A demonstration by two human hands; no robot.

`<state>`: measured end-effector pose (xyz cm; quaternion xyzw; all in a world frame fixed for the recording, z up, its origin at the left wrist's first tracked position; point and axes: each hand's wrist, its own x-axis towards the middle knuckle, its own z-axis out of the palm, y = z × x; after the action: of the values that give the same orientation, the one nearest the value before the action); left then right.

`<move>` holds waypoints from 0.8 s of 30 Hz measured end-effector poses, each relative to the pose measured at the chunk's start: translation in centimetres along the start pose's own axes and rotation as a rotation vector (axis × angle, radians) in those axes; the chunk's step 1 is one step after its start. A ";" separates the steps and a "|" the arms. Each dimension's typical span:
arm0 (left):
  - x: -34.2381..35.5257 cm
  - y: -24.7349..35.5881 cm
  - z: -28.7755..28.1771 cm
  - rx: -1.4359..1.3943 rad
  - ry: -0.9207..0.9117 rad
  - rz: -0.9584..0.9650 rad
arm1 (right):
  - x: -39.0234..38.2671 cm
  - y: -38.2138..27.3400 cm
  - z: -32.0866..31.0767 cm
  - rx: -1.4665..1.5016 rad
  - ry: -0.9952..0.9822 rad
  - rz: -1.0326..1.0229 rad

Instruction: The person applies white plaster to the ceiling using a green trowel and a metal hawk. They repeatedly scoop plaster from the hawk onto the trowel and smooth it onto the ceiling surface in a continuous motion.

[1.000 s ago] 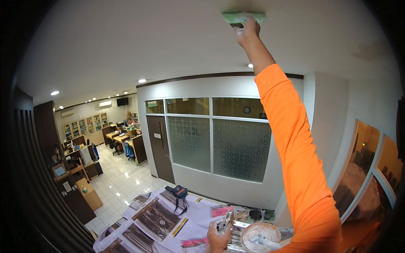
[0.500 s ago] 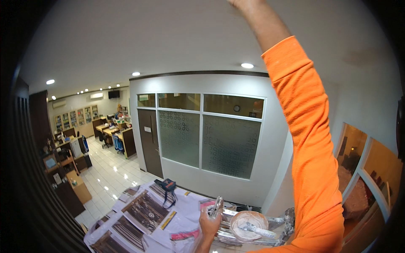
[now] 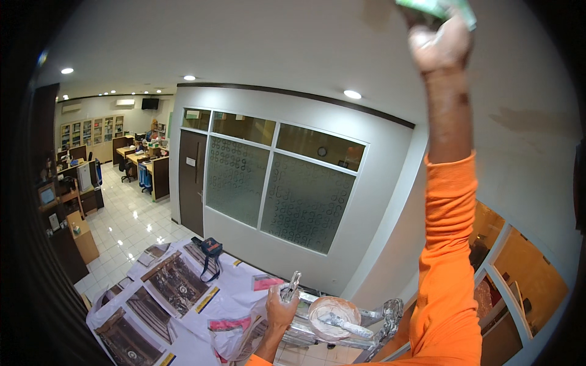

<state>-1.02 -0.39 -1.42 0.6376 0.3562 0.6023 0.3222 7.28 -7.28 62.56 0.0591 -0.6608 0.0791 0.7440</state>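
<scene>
My right hand point(image 3: 444, 44) is raised at the top right, closed on a flat green trowel point(image 3: 436, 7) against or just below the white ceiling point(image 3: 256, 49); I cannot tell whether they touch. Low in the middle, my left hand point(image 3: 282, 305) grips an upright silver metal piece, apparently part of the paint-spattered ladder point(image 3: 378, 329). Beside that hand, a round tub point(image 3: 326, 308) smeared with pale compound rests on the ladder, with a whitish-coated tool point(image 3: 349, 326) lying in it.
Printed sheeting point(image 3: 220, 287) covers a surface below, carrying a black bag point(image 3: 209, 249). Ahead stand a frosted-glass partition point(image 3: 305, 201) and dark door point(image 3: 191, 177). Desks point(image 3: 149, 165) and cabinets point(image 3: 91, 134) are back left; glazed openings point(image 3: 528, 268) stand at the right.
My right hand and the trowel have moved rightward along the ceiling, briefly leaving the top of the picture. The view has tilted and shifted, and my left hand keeps its hold on the metal piece.
</scene>
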 end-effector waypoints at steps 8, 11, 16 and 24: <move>0.3 0.2 1.3 -0.042 -0.003 0.053 | 0.8 11.6 -15.6 -0.107 0.359 0.309; 0.4 0.2 1.0 -0.004 0.030 0.034 | 1.8 13.8 -16.4 -0.004 0.409 0.313; 0.5 -0.7 1.3 0.043 0.036 0.088 | 4.9 15.7 -16.8 0.093 0.381 0.257; 0.4 -0.7 1.3 0.011 0.064 0.080 | 6.0 13.7 -10.2 0.134 0.437 0.226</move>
<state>0.25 0.38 -1.88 0.6336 0.3440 0.6326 0.2829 15.22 8.34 67.08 0.0153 -0.4802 0.2164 0.8499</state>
